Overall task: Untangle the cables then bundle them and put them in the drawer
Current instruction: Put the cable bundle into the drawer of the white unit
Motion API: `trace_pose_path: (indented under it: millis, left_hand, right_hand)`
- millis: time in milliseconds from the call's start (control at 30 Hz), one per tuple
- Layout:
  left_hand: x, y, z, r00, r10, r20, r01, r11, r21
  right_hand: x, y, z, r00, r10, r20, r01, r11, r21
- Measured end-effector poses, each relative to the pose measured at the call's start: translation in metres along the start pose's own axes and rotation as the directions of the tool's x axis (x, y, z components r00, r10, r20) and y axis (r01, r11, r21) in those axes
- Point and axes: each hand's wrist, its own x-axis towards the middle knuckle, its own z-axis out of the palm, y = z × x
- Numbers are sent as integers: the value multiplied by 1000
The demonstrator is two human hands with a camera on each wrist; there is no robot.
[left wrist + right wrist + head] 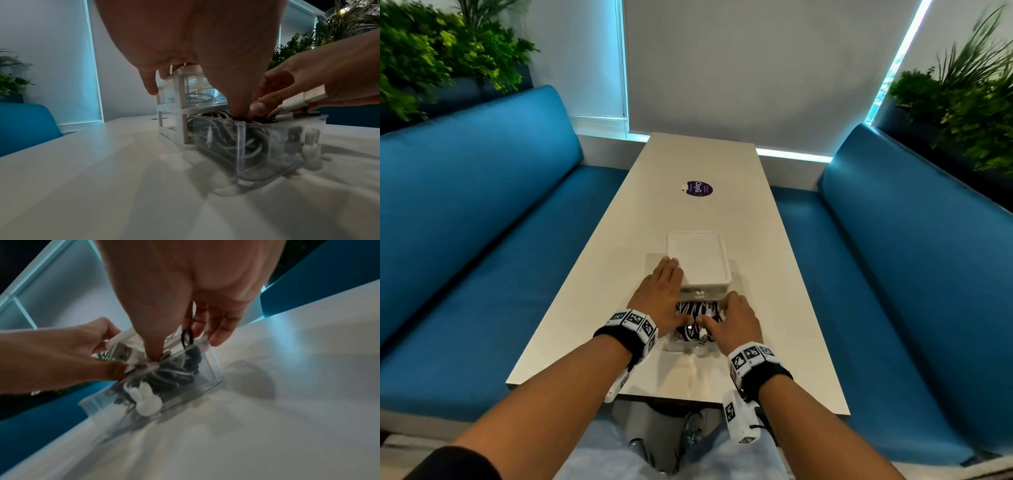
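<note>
Faintly, purple "ClayG" sticker (700, 188), table (619, 240)

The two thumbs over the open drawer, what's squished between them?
In the head view, black and white cables in the open drawer lie between the left hand and the right hand. A white USB plug sticks up there, in the left wrist view.

"ClayG" on purple round sticker (700, 188), on table (619, 240).
</note>
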Motion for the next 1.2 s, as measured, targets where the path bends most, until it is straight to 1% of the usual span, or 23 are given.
trace_pose_path:
  millis: [67, 133, 167, 233, 300, 400, 467, 567, 667, 700, 800, 833, 900, 967, 1033, 1100, 1133, 1200]
  left_hand:
    - [2, 1, 2, 1000, -8, -2, 8, 1000, -21]
    - [1, 1, 2, 1000, -7, -9, 6, 998, -55]
    - [0, 0, 1, 1000, 2, -21, -4, 997, -77]
    - [-4, -2, -4, 997, 45, -64, -52, 993, -107]
    - [-6, -5, -8, 989, 93, -116, -108, 985, -133]
    - [-5, -11, -10, 982, 121, -146, -144, 977, -159]
    - [-5, -12, -8, 981, 118, -154, -145, 973, -178]
    - [-6, -10, -6, 979, 112, -169, -145, 971, -192]
    - [-3, -14, -4, 982, 100, -162, -132, 971, -198]
    - [-2, -14, -4, 984, 98, -152, -127, 973, -195]
    - [0, -13, -3, 985, 94, -142, -120, 975, -188]
    - [0, -12, -3, 985, 98, -144, -123, 976, -182]
    - [-1, -12, -3, 985, 103, -142, -128, 974, -185]
    - [-2, -11, -4, 987, 84, -135, -112, 970, -216]
    - [-3, -10, -4, 989, 65, -130, -96, 965, -243]
    - [-4, -9, -5, 990, 62, -129, -92, 966, -242]
    - [-4, -9, -5, 990, 59, -129, -90, 965, -247]
    - [-4, -8, -6, 990, 51, -130, -84, 961, -264]
  right_hand:
    - [-2, 1, 4, 995, -100, 11, 100, 989, -109]
    - [-3, 3, 8, 994, -108, 19, 110, 987, -118]
    - [-1, 3, 10, 996, -83, 22, 85, 993, -84]
    - [2, 1, 13, 999, 17, 30, -19, 998, 60]
    - [4, -1, 13, 991, 128, 31, -132, 968, 212]
    - [8, -2, 11, 967, 240, 87, -255, 910, 326]
    - [11, -1, 11, 957, 263, 122, -289, 901, 324]
    - [17, -1, 12, 956, 280, 85, -292, 931, 218]
    - [22, -2, 10, 934, 334, 128, -355, 911, 210]
    - [22, -2, 10, 937, 321, 136, -344, 913, 221]
    - [19, 4, 8, 975, 202, 89, -216, 954, 210]
    - [17, 7, 6, 982, 173, 81, -187, 957, 222]
    - [15, 12, 1, 985, 148, 87, -167, 942, 292]
    - [16, 18, -3, 985, 156, 73, -172, 924, 341]
    - [20, 23, -3, 979, 193, 64, -203, 903, 378]
    - [23, 25, -1, 961, 247, 127, -278, 854, 440]
    - [23, 26, 1, 953, 254, 167, -303, 840, 450]
    - [21, 24, 1, 948, 233, 216, -297, 891, 344]
